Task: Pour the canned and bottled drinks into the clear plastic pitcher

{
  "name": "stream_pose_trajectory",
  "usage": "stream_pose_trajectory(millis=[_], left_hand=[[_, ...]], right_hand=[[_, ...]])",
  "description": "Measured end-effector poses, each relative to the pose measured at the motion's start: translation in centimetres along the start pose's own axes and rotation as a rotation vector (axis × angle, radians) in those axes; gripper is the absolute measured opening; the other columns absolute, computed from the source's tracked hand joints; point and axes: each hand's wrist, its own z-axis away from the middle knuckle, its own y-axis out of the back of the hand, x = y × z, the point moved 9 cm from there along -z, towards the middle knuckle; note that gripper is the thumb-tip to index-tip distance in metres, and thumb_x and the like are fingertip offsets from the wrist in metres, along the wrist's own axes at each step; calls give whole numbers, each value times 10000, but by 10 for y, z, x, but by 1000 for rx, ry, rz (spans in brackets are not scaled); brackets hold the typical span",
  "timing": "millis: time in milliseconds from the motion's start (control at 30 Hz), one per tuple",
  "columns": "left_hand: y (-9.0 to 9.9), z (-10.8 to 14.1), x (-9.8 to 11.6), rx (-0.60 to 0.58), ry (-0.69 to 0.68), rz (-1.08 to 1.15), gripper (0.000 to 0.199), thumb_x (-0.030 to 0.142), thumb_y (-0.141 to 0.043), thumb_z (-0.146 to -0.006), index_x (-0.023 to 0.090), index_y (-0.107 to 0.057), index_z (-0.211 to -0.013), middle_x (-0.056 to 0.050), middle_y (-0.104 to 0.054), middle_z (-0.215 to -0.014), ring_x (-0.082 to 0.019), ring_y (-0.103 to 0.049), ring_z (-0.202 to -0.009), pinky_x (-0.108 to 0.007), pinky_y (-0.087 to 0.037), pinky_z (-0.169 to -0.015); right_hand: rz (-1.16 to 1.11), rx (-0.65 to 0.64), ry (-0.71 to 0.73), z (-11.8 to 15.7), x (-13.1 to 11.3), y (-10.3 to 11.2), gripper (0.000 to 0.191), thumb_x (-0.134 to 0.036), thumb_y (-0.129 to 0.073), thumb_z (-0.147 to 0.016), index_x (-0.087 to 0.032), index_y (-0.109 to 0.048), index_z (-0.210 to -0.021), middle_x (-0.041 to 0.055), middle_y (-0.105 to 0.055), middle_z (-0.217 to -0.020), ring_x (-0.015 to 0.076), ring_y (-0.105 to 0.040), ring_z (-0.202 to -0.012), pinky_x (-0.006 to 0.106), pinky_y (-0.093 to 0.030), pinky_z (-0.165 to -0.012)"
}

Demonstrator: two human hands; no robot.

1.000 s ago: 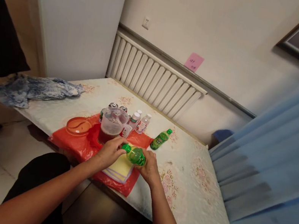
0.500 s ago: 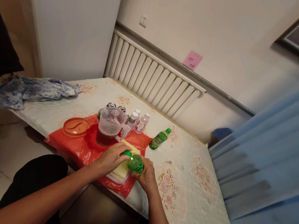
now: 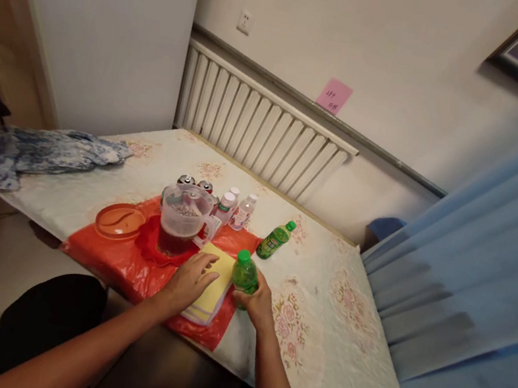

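Observation:
My right hand (image 3: 256, 302) is wrapped round a green plastic bottle (image 3: 245, 273) that stands nearly upright with its green cap on. Over a folded yellow cloth (image 3: 213, 288), my left hand (image 3: 189, 281) has its fingers apart and holds nothing. Just beyond that hand, a clear plastic pitcher (image 3: 182, 214) with dark liquid in its lower part stands on a red scalloped plate (image 3: 147, 242). An orange round lid (image 3: 120, 222) lies left of the pitcher. These things rest on a red plastic sheet (image 3: 103, 251).
Behind the pitcher stand several cans (image 3: 205, 186) and small clear bottles (image 3: 244, 212) with white caps. Another green bottle (image 3: 275, 240) leans or stands to the right. A blue-white patterned cloth (image 3: 52, 156) lies at the table's left. A blue curtain (image 3: 473, 258) hangs at the right.
My left hand has come off the green bottle's cap and moved left, fingers opened. In my right hand the bottle has gone from tilted to nearly upright.

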Motion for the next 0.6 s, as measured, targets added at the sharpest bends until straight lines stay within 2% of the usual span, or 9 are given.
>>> stream_pose_trajectory(millis=[100,233,367,600], left_hand=[[-28,5,-34,-109,19,-170,231,237,-488,-917,168,-623,-1091,-109,-673,-1062,-237,-623,-995,-400,-522,-905],[-54,9,-65,-227,8,-367,189,185,-478,-915,174,-628,-1029,-104,-661,-1040,-252,-587,-1022,-410,-482,-938],[-63,12,-73,-255,-28,-448,207,180,-415,-958,178,-620,-927,-98,-628,-978,-259,-551,-950,-414,-464,-889],[-65,20,-73,-199,-99,-515,195,148,-416,-972,191,-585,-882,-70,-595,-918,-238,-526,-903,-389,-447,-860]], right_hand=[[-47,42,-89,-20,11,3,637,-243,-785,-576,-193,-656,-1198,24,-746,-1023,233,-675,-899,330,-540,-819],[-72,148,-108,-55,28,4,553,-260,-803,-554,-181,-673,-1086,36,-743,-988,227,-663,-875,327,-538,-808],[-122,222,-103,-93,49,-7,470,-295,-813,-557,-187,-668,-990,32,-734,-918,213,-659,-817,325,-546,-765],[-122,295,-62,-153,74,-38,473,-299,-791,-570,-175,-661,-1009,41,-735,-932,207,-663,-803,327,-547,-757]])
